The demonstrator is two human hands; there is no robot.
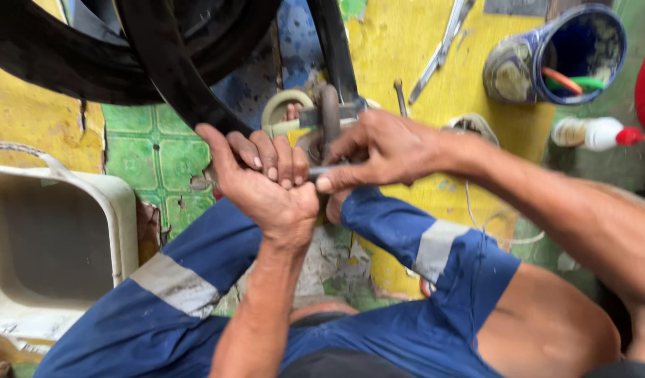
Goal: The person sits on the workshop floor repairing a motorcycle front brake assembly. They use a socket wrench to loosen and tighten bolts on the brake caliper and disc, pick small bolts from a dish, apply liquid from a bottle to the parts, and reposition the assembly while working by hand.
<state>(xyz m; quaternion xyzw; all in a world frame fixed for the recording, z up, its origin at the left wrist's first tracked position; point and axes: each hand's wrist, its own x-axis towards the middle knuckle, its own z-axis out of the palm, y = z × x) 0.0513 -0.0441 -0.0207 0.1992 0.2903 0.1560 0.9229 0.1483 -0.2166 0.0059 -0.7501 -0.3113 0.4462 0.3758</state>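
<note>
Hands meet over a rusty hub part (pixel 328 115) at the lower end of a black frame bar (pixel 333 49), above the yellow painted floor (pixel 385 49). The left hand (pixel 266 185) is curled, fingers folded inward against the part, thumb pointing up toward the black tyre (pixel 161 63). The right hand (pixel 375 150) is closed, pinching a thin metal tool (pixel 321 170) between thumb and fingers, its tip touching the left fingers. A roll of tape (pixel 284 108) lies just behind the hub. Toward the floor's far edge rest a pair of metal pliers (pixel 441 45), a blue can (pixel 553 52) on its side and a white bottle with a red cap (pixel 592 133). A white plastic tub (pixel 123 217) sits at the left.
</note>
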